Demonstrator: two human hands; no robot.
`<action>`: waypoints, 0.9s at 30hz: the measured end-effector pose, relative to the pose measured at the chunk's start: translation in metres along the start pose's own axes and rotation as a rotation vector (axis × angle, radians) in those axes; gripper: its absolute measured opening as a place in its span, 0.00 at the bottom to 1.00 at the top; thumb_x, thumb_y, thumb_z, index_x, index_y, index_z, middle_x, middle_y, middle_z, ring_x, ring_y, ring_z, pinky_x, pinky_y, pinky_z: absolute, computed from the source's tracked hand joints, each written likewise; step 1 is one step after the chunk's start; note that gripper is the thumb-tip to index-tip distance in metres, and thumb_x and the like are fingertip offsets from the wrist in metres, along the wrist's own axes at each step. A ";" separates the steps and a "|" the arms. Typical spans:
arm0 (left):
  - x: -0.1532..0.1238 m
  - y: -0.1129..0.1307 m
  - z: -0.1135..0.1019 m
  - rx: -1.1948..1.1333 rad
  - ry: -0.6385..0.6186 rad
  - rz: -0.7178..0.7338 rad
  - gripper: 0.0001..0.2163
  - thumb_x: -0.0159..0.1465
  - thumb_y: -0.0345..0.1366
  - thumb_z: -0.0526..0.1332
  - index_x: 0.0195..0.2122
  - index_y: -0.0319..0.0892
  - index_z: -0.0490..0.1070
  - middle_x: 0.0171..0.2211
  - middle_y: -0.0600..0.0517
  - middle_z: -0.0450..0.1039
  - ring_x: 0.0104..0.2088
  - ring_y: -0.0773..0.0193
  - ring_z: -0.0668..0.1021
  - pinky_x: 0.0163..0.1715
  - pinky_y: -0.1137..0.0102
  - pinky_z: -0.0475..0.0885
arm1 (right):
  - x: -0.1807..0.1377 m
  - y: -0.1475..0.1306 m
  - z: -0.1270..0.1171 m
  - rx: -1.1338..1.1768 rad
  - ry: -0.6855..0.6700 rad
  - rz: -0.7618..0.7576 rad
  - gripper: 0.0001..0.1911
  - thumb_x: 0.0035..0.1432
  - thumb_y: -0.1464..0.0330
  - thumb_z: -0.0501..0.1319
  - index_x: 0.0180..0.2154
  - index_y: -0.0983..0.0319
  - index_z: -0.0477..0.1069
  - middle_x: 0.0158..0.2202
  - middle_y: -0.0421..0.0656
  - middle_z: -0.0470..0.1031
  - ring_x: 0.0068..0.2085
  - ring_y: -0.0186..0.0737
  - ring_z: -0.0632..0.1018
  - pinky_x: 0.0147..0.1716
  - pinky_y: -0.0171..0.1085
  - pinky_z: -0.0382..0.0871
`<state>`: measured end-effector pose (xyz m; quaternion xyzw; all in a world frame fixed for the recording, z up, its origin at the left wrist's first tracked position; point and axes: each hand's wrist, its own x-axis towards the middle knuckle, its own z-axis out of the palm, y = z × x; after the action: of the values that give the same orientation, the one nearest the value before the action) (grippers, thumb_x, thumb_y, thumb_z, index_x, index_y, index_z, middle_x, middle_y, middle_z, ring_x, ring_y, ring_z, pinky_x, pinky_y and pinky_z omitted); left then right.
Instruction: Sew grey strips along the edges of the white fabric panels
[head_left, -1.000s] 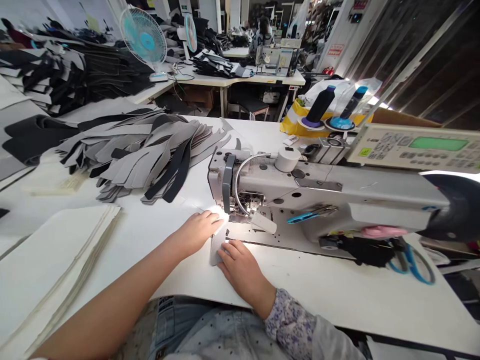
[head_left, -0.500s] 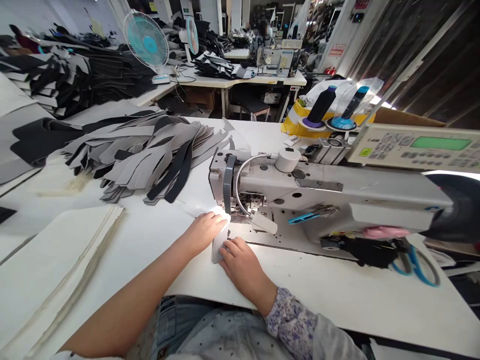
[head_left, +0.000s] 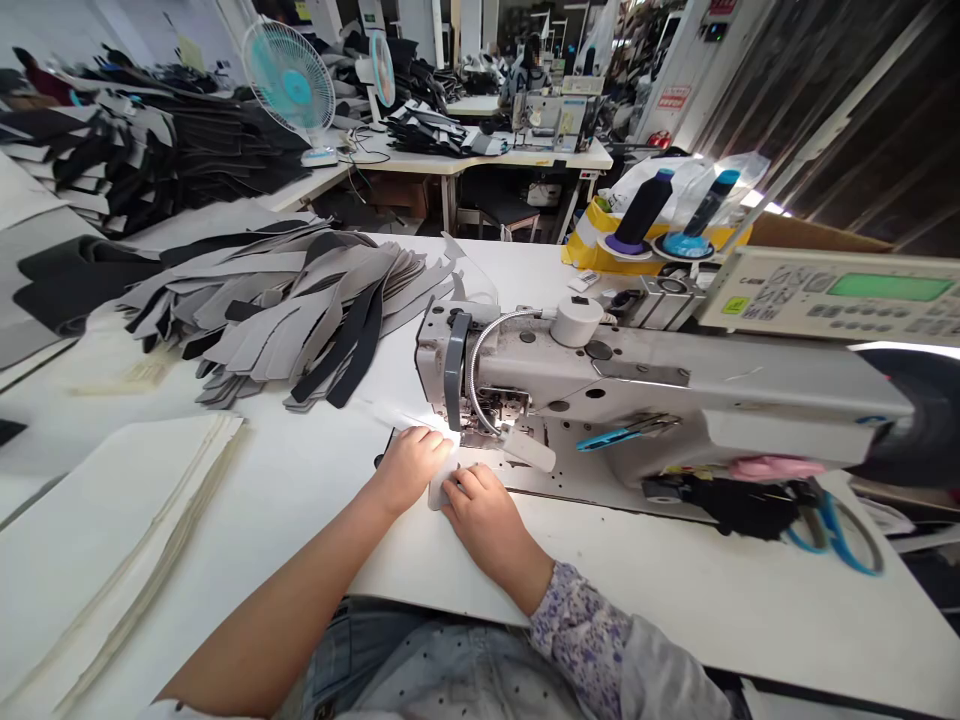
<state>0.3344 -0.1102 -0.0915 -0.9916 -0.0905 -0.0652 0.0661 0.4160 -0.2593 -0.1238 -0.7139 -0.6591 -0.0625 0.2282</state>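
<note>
As both hands (head_left: 412,466) (head_left: 486,515) touch grey strip (head_left: 438,494) | sewing machine (head_left: 750,385) stands alongside | grip: cannot tell

Sewing machine (head_left: 645,385) blocks ahead-right; tabletop (head_left: 315,470) passable left.

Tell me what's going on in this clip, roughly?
A person at a white worktable has both hands on a small light-grey strip of flat material at the lit head end of a grey metal sewing machine. The left hand is close by the needle area; the right hand touches the strip's nearer part. A loose pile of grey and black strips lies beyond them, to the left.
</note>
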 end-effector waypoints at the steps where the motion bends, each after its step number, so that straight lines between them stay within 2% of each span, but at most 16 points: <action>1: 0.000 0.000 0.000 -0.004 0.005 -0.003 0.08 0.61 0.25 0.56 0.35 0.41 0.73 0.30 0.50 0.73 0.34 0.59 0.73 0.35 0.65 0.65 | 0.001 0.000 0.001 -0.003 0.001 0.005 0.02 0.61 0.72 0.63 0.35 0.62 0.72 0.36 0.47 0.72 0.39 0.46 0.72 0.43 0.43 0.69; 6: 0.005 0.001 -0.002 -0.026 -0.051 0.012 0.09 0.60 0.24 0.56 0.37 0.41 0.73 0.32 0.50 0.75 0.34 0.60 0.73 0.36 0.66 0.65 | 0.003 0.004 0.006 -0.030 0.022 0.015 0.04 0.63 0.71 0.61 0.34 0.62 0.72 0.34 0.46 0.71 0.37 0.45 0.70 0.41 0.42 0.69; 9: 0.009 0.002 -0.002 -0.041 -0.079 -0.002 0.08 0.59 0.23 0.57 0.35 0.41 0.73 0.31 0.50 0.74 0.34 0.60 0.74 0.35 0.67 0.66 | 0.003 0.007 0.010 -0.051 0.024 -0.015 0.05 0.64 0.73 0.60 0.34 0.62 0.71 0.34 0.45 0.71 0.36 0.44 0.70 0.41 0.42 0.68; 14: 0.010 0.002 0.002 -0.114 -0.032 -0.041 0.12 0.59 0.23 0.56 0.40 0.42 0.75 0.35 0.50 0.77 0.37 0.60 0.76 0.38 0.67 0.69 | 0.003 0.012 0.016 -0.046 0.024 -0.023 0.09 0.65 0.76 0.57 0.33 0.62 0.72 0.35 0.45 0.72 0.37 0.42 0.71 0.43 0.41 0.67; 17: 0.010 0.004 0.007 -0.201 0.043 -0.145 0.12 0.62 0.25 0.54 0.40 0.42 0.75 0.39 0.49 0.78 0.40 0.60 0.77 0.42 0.66 0.69 | 0.003 0.013 0.018 -0.037 0.019 -0.019 0.07 0.65 0.75 0.58 0.36 0.63 0.73 0.37 0.46 0.73 0.39 0.43 0.72 0.44 0.42 0.67; 20: 0.013 0.008 0.014 -0.228 0.111 -0.309 0.11 0.66 0.30 0.52 0.39 0.41 0.75 0.37 0.47 0.78 0.40 0.59 0.77 0.44 0.64 0.69 | 0.004 0.013 0.019 -0.032 -0.002 -0.015 0.05 0.65 0.74 0.59 0.40 0.63 0.73 0.42 0.47 0.74 0.42 0.45 0.72 0.46 0.43 0.67; 23: 0.019 0.012 0.026 -0.139 0.171 -0.442 0.11 0.67 0.34 0.52 0.39 0.39 0.74 0.35 0.44 0.76 0.39 0.55 0.76 0.44 0.61 0.69 | 0.005 0.013 0.020 -0.033 -0.018 0.010 0.06 0.65 0.73 0.59 0.41 0.63 0.73 0.44 0.49 0.74 0.44 0.46 0.73 0.47 0.44 0.68; 27: 0.028 0.013 0.039 -0.047 0.192 -0.495 0.12 0.65 0.33 0.52 0.34 0.37 0.74 0.35 0.40 0.75 0.41 0.52 0.74 0.43 0.59 0.68 | 0.004 0.014 0.020 -0.026 -0.010 0.036 0.10 0.64 0.73 0.59 0.47 0.65 0.73 0.49 0.51 0.74 0.46 0.48 0.73 0.48 0.45 0.68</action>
<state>0.3688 -0.1122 -0.1269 -0.9299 -0.3218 -0.1751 0.0334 0.4255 -0.2477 -0.1436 -0.7288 -0.6465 -0.0634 0.2165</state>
